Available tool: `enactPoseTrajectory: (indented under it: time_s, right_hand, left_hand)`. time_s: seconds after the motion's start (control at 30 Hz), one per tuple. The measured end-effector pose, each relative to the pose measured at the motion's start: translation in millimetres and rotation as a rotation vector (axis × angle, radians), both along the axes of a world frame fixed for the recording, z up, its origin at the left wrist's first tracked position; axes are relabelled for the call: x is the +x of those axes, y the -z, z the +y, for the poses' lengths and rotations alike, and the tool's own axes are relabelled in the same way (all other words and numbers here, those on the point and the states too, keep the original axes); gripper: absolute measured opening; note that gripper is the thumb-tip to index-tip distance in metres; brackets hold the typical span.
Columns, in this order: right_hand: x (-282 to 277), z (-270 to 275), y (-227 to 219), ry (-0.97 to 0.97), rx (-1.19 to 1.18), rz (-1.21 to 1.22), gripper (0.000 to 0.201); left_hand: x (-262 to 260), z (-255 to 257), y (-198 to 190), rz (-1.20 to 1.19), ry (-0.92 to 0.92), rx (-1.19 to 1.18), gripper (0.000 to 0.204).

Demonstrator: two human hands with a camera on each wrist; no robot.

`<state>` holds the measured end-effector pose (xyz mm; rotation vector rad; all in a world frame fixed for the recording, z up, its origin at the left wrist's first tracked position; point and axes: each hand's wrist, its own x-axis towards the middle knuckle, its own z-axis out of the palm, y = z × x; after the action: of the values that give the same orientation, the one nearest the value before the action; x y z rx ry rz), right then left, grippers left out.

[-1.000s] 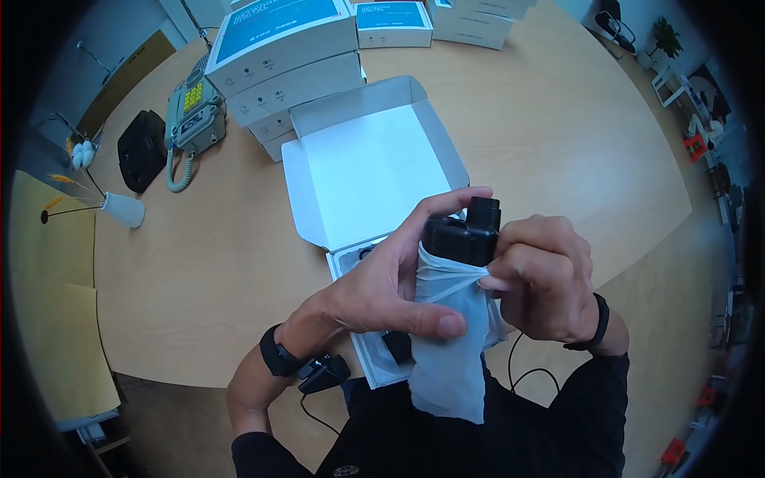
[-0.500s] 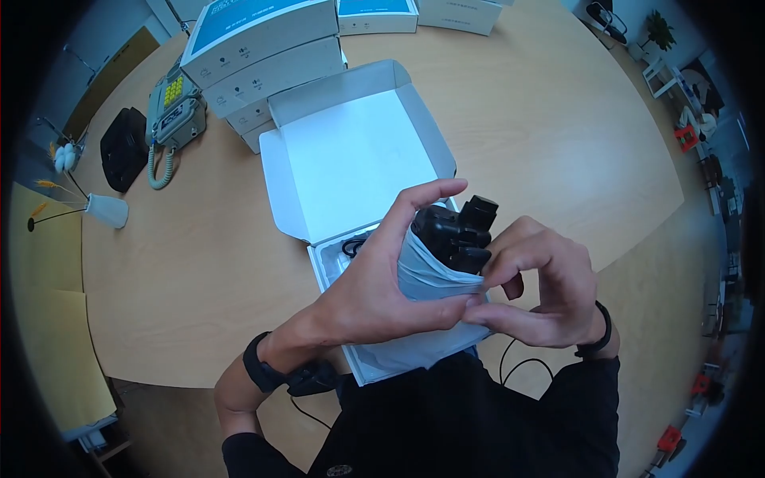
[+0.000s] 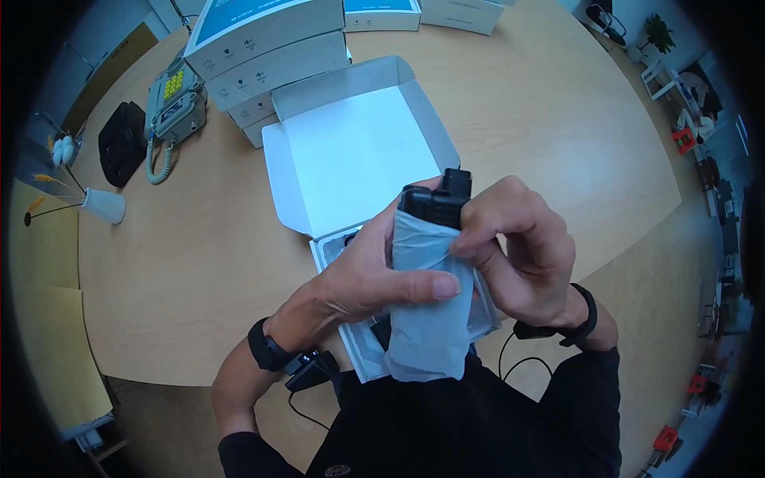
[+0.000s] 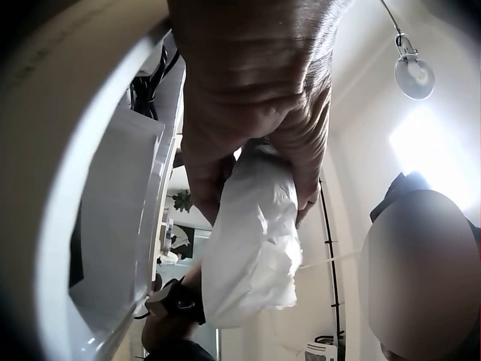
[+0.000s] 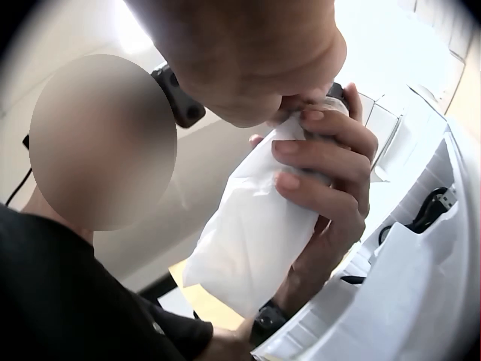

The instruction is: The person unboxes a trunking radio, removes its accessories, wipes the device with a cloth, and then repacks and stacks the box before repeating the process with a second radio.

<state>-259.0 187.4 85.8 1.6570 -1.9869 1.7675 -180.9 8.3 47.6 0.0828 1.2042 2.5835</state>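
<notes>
Left hand: the left hand (image 3: 358, 275) holds the white pouch (image 3: 426, 327), thumb laid across its front and fingers curled round the other side; the grip is as wide as the wrapped bundle.
Right hand: the right hand (image 3: 522, 247) has its fingers drawn in narrow, pinching the pouch near its mouth.
Black handheld device: between the two hands, its body mostly inside the pouch; the black handheld device (image 3: 430, 205) shows its top end and stubby upright part just above the pinching fingers.
Pouch's lower end: below the left thumb, hanging free over the near part of the box.
Open box: under and beyond the fingers, its raised white lid (image 3: 362, 163) on the far side; a black cable (image 5: 434, 209) with a USB plug lies inside.
How far along: the device is mostly covered, its top bare; it is in the hands, above the box. The mouth of the pouch is not closed over the top, and the lid is not shut.
Farther off: stacked boxes (image 3: 279, 68) and a corded telephone (image 3: 177, 103) stand beyond the left fingers on the counter (image 3: 199, 303).
</notes>
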Motion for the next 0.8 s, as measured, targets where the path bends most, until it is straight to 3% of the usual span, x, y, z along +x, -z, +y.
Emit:
enactPoseTrajectory:
  time_s: [0.03,0.13,0.23,0.37,0.43,0.47,0.5,0.57,0.6,0.63,0.7,0.77,0.8]
  right_hand:
    - [-2,-1,-1,-0.065,0.004,-0.045,0.027]
    - [-4,-3,-4,-0.04,-0.017,0.042,0.025]
    - [-7,-3,4,-0.036,-0.106,-0.089,0.023]
    - [0,-3,5,0.094,-0.162,-0.284,0.025]
    - [-4,1,-8,0.238,0.089,0.28,0.034]
    - [-5,-5,-6,0.315,-0.005,0.43,0.043]
    - [-5,-6,-7,0.316,-0.006,0.427,0.043]
    - [-4,-6,-9,0.358,0.137,0.546,0.039]
    - [-1,-7,-13,0.362,0.188,0.471,0.03]
    - [-1,-5,-16,0.365,0.189,0.47,0.03]
    - [-3,-3,-20,0.188,0.344,0.446,0.032]
    - [-2,-3,-22,0.197,0.317,0.409,0.028]
    - [-5,-3,-29,0.184,0.271,0.336,0.026]
  left_hand:
    - [0,0,1,0.0,0.016,0.089,0.111]
    - [-1,-3,-6,0.016,0.022,0.031,0.114]
    - [3,-6,-10,0.011,0.057,-0.065,0.113]
    - [4,-1,-24,0.097,-0.188,-0.406,0.096]
    - [3,-3,-24,0.173,-0.292,-0.55,0.09]
    - [2,-3,-16,0.309,-0.382,-0.715,0.087]
    - [1,-3,-13,0.445,-0.469,-0.878,0.084]
    - [4,-1,-16,0.414,-0.449,-0.923,0.084]
    - [5,0,-17,0.383,-0.433,-0.964,0.085]
    - [5,1,-17,0.383,-0.429,-0.963,0.085]
    - [5,2,-14,0.364,-0.373,-0.953,0.084]
    - [2,2,-9,0.419,-0.385,-0.929,0.082]
    - [3,4,-14,0.326,-0.317,-0.798,0.081]
